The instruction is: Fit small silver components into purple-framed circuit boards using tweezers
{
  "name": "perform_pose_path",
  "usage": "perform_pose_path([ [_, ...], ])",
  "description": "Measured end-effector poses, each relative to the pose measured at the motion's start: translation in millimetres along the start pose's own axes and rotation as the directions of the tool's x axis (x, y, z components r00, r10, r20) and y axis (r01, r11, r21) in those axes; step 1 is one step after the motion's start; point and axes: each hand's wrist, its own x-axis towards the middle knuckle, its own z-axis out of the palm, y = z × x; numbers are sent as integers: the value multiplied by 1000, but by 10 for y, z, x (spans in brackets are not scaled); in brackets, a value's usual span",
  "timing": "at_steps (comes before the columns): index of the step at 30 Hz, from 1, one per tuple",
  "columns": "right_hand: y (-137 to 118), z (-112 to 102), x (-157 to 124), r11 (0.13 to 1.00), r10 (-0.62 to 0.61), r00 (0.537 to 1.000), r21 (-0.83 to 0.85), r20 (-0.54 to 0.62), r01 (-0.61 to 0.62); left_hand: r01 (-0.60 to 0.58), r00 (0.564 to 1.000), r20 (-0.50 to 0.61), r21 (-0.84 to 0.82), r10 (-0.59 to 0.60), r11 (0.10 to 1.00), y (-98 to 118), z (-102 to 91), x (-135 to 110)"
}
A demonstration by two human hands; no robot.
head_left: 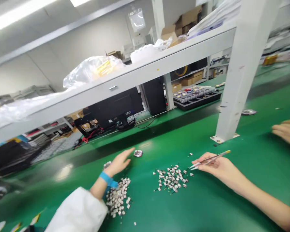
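Note:
My left hand [119, 162] reaches forward over the green mat with fingers stretched out, open, its tips close to a small shiny part [138, 153]. A blue wrist strap [107, 179] circles that wrist, below a white sleeve. My right hand [214, 166] is closed on slim tweezers [209, 160] whose tips point left toward a loose heap of small grey parts [171, 178]. A second heap of the same parts [118, 198] lies beside my left forearm. Another shiny bit [107, 165] sits partly hidden behind my left hand.
A white bench leg [234, 80] stands on the green mat [207, 206] just beyond my right hand. Another person's hand [287, 130] shows at the right edge. Black trays [195, 96], black boxes with cables and a white overhead shelf [135, 77] lie farther back.

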Motion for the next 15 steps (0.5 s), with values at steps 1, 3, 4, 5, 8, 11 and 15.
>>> perform_pose_path([
  [1,44,3,17,999,23,999,32,26,-24,-33,998,47,37,31,999,85,85,131],
  [3,129,4,54,993,56,996,101,63,-63,-57,994,99,115,46,992,156,247,347],
  [4,155,4,71,990,53,997,129,49,-59,-59,994,104,151,44,987,154,306,423],
  [5,167,2,84,986,49,998,159,33,-54,-57,994,98,183,40,981,137,344,478],
  [8,107,-25,101,970,34,998,242,-44,-22,-47,999,23,220,43,974,76,341,553],
  [11,-64,-78,103,963,7,991,269,-132,29,-49,994,-88,172,65,984,101,179,560],
  [15,-541,-52,65,950,-84,992,292,-99,109,-102,962,-249,60,113,993,480,-281,328],
])
